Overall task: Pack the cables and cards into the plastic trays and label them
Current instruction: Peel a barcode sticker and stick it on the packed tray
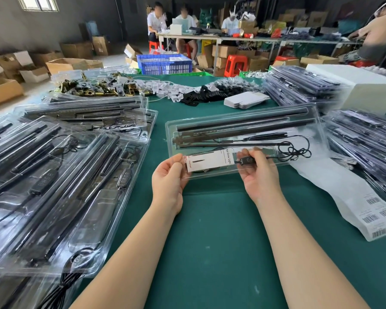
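left hand grip pinching the white card, right hand grip clasping the black controller over the clear tray

**A packing workshop floor**

I am in a warehouse-like packing workshop. My green-covered table is heaped with stacks of clear plastic trays, loose brass fittings and barcode label sheets. Cardboard boxes and a blue crate sit on the concrete floor, and other workers sit along a long bench on red stools.

Both bare forearms reach forward, left hand and right hand with fingers curled.
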Tool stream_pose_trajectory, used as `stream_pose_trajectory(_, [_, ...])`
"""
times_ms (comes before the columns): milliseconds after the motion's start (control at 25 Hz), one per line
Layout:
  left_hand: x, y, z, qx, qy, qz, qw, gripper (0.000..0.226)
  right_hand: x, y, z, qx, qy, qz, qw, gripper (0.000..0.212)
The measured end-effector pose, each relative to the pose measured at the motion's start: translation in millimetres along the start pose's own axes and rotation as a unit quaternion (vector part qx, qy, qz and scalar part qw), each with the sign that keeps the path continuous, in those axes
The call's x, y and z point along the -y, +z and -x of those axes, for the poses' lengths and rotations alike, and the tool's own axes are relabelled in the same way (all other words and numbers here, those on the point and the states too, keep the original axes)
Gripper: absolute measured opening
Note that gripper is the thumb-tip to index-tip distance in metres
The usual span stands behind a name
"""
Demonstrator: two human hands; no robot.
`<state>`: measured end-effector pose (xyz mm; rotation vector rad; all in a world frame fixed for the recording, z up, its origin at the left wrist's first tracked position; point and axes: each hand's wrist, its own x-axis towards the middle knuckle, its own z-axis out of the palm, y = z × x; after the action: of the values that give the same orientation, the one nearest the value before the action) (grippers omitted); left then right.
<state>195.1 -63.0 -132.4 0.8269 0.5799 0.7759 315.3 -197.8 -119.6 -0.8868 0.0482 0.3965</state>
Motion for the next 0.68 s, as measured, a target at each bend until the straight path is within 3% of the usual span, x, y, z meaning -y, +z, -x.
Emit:
stream_pose_trajectory(120, [0.3,-1.1,-0.1,0.013,0.010,0.000,1.000,0.019,-2.6,0.0,-2.5,0.029,0.002,-0.014,0.999,0.007])
stream_pose_trajectory(280, [0.8,-1.8,0.7,0.012,0.005,0.017,1.000,0.016,-4.9,-2.4,-4.5,0.017,0.005,0.037,0.999,0.012])
stream_pose_trajectory(680, [-0.5,-2.0,1.8,0.053,0.017,0.025,0.998,0.030,-9.9,-1.4,-5.4,0.001,0.001,0.040,0.999,0.026])
